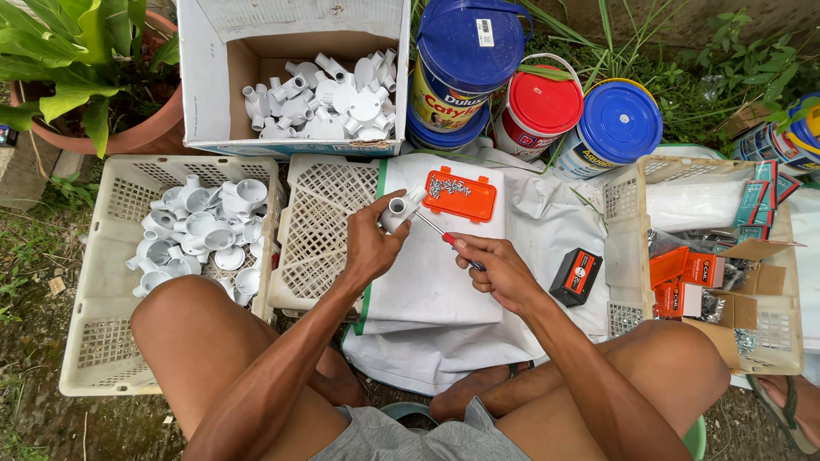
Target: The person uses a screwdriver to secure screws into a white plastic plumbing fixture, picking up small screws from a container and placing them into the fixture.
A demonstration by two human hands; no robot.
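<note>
Just below the orange lid [459, 195], the left hand [371, 248] grips a white pipe fitting [400, 210] while the right hand [500, 271] clasps a red-handled screwdriver [446, 238], tip at the fitting.

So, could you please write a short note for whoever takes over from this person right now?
Left hand: holds a white plastic pipe fitting above the white sack.
Right hand: holds a red-handled screwdriver, tip at the fitting.
Things: orange lid with small screws lies on the sack; cardboard box behind holds more white fittings; the left crate holds a pile of fittings; small black box on the right.
Done: a pile already sits in the left crate.
Left: the fitting in hand, and apparently those in the box.
</note>
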